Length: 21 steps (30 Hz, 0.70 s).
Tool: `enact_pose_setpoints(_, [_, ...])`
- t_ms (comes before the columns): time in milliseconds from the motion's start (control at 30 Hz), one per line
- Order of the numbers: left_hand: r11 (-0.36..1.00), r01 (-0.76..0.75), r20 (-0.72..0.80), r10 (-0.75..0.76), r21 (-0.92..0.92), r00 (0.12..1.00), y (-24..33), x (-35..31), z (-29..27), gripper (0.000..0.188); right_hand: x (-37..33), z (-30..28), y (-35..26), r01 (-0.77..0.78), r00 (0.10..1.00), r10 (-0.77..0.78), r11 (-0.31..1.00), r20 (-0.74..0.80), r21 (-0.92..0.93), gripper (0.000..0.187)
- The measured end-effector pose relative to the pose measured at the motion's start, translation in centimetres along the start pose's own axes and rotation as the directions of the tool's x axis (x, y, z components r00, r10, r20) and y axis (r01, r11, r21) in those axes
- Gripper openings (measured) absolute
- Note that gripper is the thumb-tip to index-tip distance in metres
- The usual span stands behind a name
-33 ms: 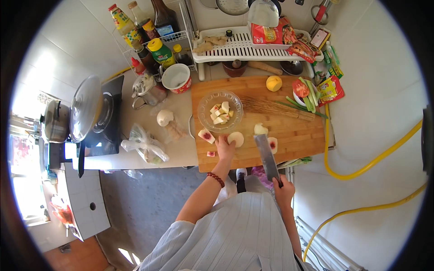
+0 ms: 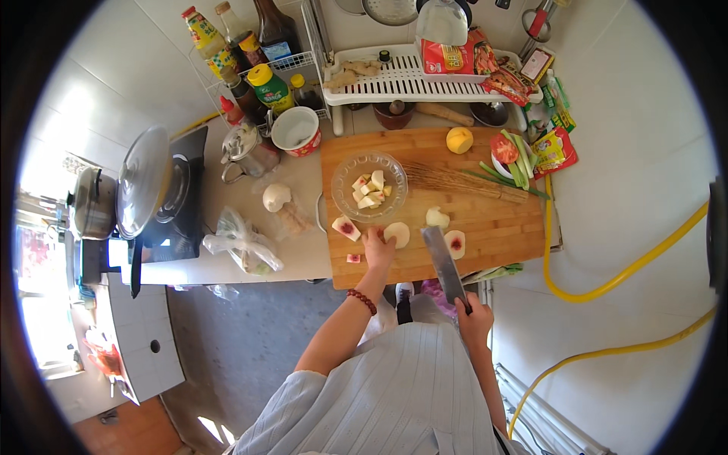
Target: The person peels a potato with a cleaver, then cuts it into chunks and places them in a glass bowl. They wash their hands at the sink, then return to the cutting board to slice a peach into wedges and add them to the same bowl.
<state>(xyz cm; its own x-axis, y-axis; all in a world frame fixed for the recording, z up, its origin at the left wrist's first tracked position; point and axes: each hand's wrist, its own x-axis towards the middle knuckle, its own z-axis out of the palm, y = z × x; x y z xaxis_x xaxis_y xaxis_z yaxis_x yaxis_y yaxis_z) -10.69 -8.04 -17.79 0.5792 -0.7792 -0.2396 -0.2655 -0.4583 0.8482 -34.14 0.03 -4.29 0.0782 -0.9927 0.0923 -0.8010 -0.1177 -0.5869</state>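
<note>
My right hand [image 2: 475, 320] is wrapped round the handle of a cleaver [image 2: 444, 265], its blade slanting up and left over the board. At the front of the wooden cutting board [image 2: 493, 227], my left hand [image 2: 378, 249] has its fingers closed on the edge of a pale, round peach slice [image 2: 397, 234]. Left of that hand lie a red-centred peach piece [image 2: 346, 229] and a small red scrap [image 2: 353, 258]. A red-centred slice [image 2: 455, 243] rests right of the blade, with a pale chunk [image 2: 437, 218] beyond its tip. Cut chunks [image 2: 370, 189] fill part of a clear glass bowl [image 2: 339, 176].
A yellow fruit [image 2: 459, 139], dry thin stalks [image 2: 462, 183] and a bowl with tomato [image 2: 503, 149] and green stems stand farther back. Left are a plastic bag [image 2: 244, 241], a steel kettle [image 2: 249, 150] and a stove [image 2: 178, 193]. Behind stands a white rack [image 2: 394, 80].
The cleaver's blade has shifted slightly left and toward me. The slice at my left fingers has moved very slightly right.
</note>
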Motion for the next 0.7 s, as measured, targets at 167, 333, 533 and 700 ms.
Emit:
enact_pose_setpoints(167, [0.953, 0.173, 0.149, -0.139, -0.250, 0.979, 1.4, -2.0, 0.1, 0.035, 0.6, 0.7, -0.5, 0.137, 0.990, -0.135, 0.988, 0.034, -0.071, 0.015])
enact_pose_setpoints(333, [0.953, 0.158, 0.131, -0.127, -0.257, 0.983, 1.7, -3.1, 0.2, 0.037, 0.9, 1.3, -0.6, 0.182, 0.983, -0.179, 0.975, 0.035, -0.131, 0.016])
enact_pose_setpoints(533, [0.998, -0.047, 0.073, 0.049, -0.030, 0.996, 2.9, -3.2, 0.0, 0.038, 1.2, 1.2, -1.3, 0.192, 0.981, -0.193, 0.969, 0.007, -0.153, 0.013])
enact_pose_setpoints(700, [0.998, -0.052, 0.098, 0.048, 0.035, 0.994, 4.1, -2.5, -0.6, 0.036, 1.9, 0.9, -2.1, 0.178, 0.984, -0.176, 0.966, 0.029, -0.190, 0.010])
